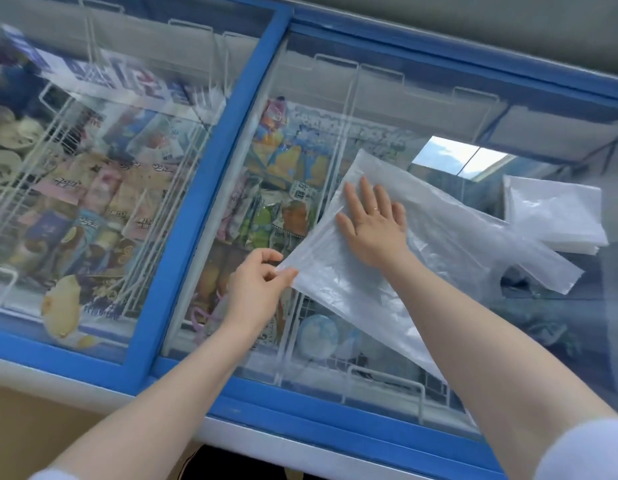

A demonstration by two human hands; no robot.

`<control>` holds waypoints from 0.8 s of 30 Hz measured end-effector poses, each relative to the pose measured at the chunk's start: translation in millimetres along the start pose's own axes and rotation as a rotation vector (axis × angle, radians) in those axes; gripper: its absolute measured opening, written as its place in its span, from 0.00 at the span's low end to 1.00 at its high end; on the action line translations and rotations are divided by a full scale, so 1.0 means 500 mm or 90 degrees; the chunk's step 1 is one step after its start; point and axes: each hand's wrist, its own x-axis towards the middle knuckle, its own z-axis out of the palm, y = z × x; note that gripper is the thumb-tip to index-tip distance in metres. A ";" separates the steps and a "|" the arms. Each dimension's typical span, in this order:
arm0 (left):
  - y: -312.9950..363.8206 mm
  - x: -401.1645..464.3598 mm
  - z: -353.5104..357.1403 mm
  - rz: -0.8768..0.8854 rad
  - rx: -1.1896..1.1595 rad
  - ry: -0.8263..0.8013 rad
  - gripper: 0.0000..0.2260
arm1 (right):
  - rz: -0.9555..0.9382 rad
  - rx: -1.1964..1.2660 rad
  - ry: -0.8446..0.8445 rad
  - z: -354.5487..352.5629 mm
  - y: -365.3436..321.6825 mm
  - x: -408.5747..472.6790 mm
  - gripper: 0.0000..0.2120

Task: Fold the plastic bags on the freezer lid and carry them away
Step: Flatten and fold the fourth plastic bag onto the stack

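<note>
A clear plastic bag [446, 237] lies spread flat on the glass freezer lid [387, 109], its two handle strips reaching right. My right hand [371, 220] presses flat on the bag's left part with straight fingers and wears a ring. My left hand [262, 285] pinches the bag's near-left corner between thumb and fingers. A stack of folded plastic bags [556, 213] rests on the lid farther right.
The freezer has sliding glass lids in a blue frame [210, 188]. Beneath the glass are wire baskets full of ice-cream packets [103, 188]. The freezer's white front edge [266, 441] runs across the bottom, close to my body.
</note>
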 end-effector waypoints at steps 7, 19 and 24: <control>0.011 0.024 -0.022 -0.010 0.078 -0.124 0.10 | -0.191 -0.097 0.076 -0.063 -0.039 0.059 0.24; -0.009 0.010 -0.032 0.034 0.394 -0.037 0.14 | -0.206 0.132 0.083 -0.024 -0.015 0.030 0.23; -0.005 0.015 0.040 0.448 0.534 -0.014 0.25 | -0.254 -0.048 0.191 0.009 -0.010 -0.054 0.26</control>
